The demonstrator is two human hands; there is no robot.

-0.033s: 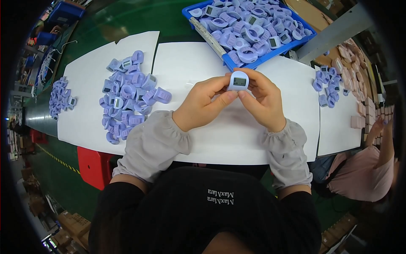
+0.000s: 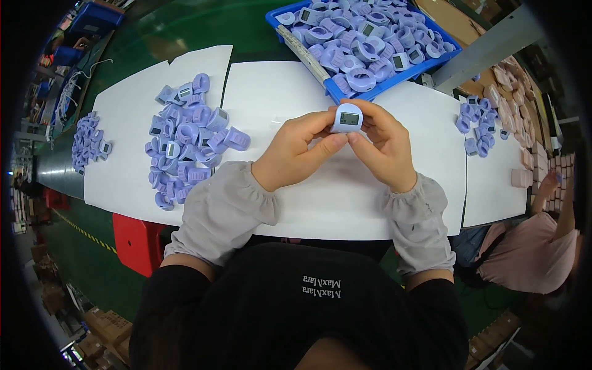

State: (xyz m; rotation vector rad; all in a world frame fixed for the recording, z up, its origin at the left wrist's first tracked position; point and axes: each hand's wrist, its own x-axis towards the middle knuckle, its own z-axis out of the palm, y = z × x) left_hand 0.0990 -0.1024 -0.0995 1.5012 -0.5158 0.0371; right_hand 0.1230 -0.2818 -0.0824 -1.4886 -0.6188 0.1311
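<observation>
Over the white table covering, my left hand (image 2: 299, 148) and my right hand (image 2: 390, 143) hold one small lilac device with a digital display (image 2: 348, 118) between them. Its rounded top points away from me and its grey screen faces up. Both thumbs meet at its lower edge, while the other fingers curl around its sides and behind it. What lies on its underside is hidden. Left of my hands lies a loose pile of similar lilac devices (image 2: 187, 132), several showing grey screens and others ring-like openings.
Beyond my hands, a blue bin (image 2: 394, 85) is heaped with the same devices. Smaller groups lie at the far left (image 2: 88, 143) and on the right (image 2: 478, 123). A grey post (image 2: 481, 52) rises by the bin. A person in pink (image 2: 524, 256) works at right, near pink pieces (image 2: 522, 178).
My hands and the lilac device stay in place. At the right, the other person's arm and hand have shifted slightly.
</observation>
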